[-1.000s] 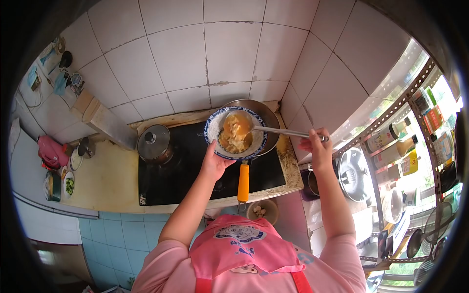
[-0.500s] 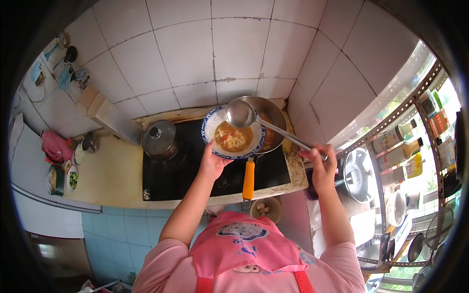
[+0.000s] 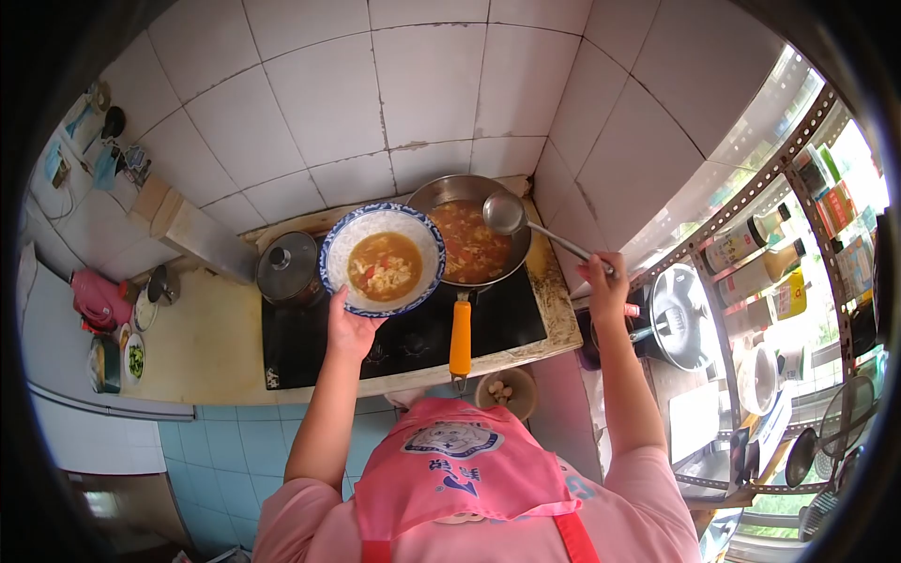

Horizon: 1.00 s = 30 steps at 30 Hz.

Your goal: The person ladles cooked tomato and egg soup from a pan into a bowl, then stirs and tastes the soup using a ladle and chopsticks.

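My left hand (image 3: 351, 324) holds a white bowl with a blue patterned rim (image 3: 328, 263) from below, over the black cooktop. Inside the bowl lies brownish soup with pale egg-like and red pieces (image 3: 385, 267). To its right, a metal pan (image 3: 427, 195) with an orange handle (image 3: 460, 338) sits on the cooktop and holds reddish soup with similar pieces. My right hand (image 3: 605, 277) is closed round the handle of a metal ladle (image 3: 505, 213). The ladle's round head is above the right part of the pan, and its bowl looks empty.
A lidded pot (image 3: 287, 269) sits at the cooktop's left. Plates, one with chopped greens (image 3: 135, 360), and a pink appliance (image 3: 99, 298) are at the far left. Bottles (image 3: 741, 240) and another pan (image 3: 678, 319) are at the right. A basin (image 3: 507, 394) stands below the counter edge.
The bowl in my left hand has moved left, away from the pan, which is now in fuller view. The ladle has moved from over the bowl to over the pan.
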### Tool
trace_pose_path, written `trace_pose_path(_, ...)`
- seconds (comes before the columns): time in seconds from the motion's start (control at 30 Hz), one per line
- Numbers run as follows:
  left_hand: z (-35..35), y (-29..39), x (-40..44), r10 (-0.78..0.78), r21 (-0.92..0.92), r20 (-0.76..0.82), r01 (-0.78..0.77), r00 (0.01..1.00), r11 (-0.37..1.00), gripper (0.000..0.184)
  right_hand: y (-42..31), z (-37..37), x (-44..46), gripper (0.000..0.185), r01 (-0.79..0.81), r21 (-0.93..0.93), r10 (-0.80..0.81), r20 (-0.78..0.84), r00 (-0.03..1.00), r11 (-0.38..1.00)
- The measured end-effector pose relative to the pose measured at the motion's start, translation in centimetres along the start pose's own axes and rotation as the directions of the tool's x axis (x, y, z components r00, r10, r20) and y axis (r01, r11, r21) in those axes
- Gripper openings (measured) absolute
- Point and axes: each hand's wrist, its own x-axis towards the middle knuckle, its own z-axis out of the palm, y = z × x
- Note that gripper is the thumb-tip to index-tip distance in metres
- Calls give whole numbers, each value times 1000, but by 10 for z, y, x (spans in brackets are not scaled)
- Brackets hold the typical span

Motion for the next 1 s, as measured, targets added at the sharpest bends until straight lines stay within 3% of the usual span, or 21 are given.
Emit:
trace_pose_path(0.03, 0, 2, -3, 3, -5, -5, -3, 1000, 1000, 58, 10, 4, 3, 17, 0, 0, 0, 0, 1000, 1000)
trace_pose_path(0.13, 0, 4, -12, 12, -20, -1, -12, 1000, 1000, 59, 25, 18, 7, 12, 225, -372, -199, 107, 974, 900)
trace_pose_path(0.23, -3, 6, -18, 15, -21, -15, -15, 1000, 1000, 58, 37, 27, 8, 13, 302, -498, -259, 156, 953, 813)
trace_pose_path(0.37, -5, 7, -21, 24, -2, -29, -24, 999, 1000, 60, 49, 37, 2, 12, 319, -501, -266, 176, 948, 805)
trace_pose_path(0.43, -3, 8, -25, 27, 2, -48, -27, 998, 1000, 60, 60, 40, -1, 12, 269, -476, -213, 169, 962, 837)
trace_pose_path(0.5, -3, 9, -26, 26, 7, -67, -25, 997, 1000, 60, 76, 42, -2, 13, 44, -189, -40, 21, 999, 981)
trace_pose_path(0.53, -4, 9, -27, 27, 5, -72, -27, 997, 1000, 59, 83, 42, 0, 13, 45, -189, -42, 23, 999, 981)
trace_pose_path(0.6, -4, 9, -27, 28, 4, -77, -28, 997, 1000, 59, 90, 37, 6, 16, -294, 82, 300, -70, 951, 952)
trace_pose_path(0.63, -5, 9, -26, 24, 1, -71, -24, 997, 1000, 59, 90, 35, 8, 16, -293, 82, 299, -71, 952, 952)
trace_pose_path(0.7, -4, 8, -25, 20, -2, -64, -20, 998, 1000, 59, 90, 33, 12, 17, -423, 197, 446, -91, 890, 884)
trace_pose_path(0.8, -4, 8, -25, 15, -5, -90, -15, 996, 1000, 59, 86, 33, 9, 19, -433, 121, 444, -99, 890, 893)
trace_pose_path(0.93, -7, 5, -21, 13, -14, -61, -14, 998, 1000, 60, 77, 35, 9, 20, -429, 196, 459, -146, 877, 882)
trace_pose_path(1.0, -5, 4, -21, 11, -13, -53, -12, 999, 1000, 60, 83, 34, 7, 19, -422, 109, 431, -83, 899, 900)
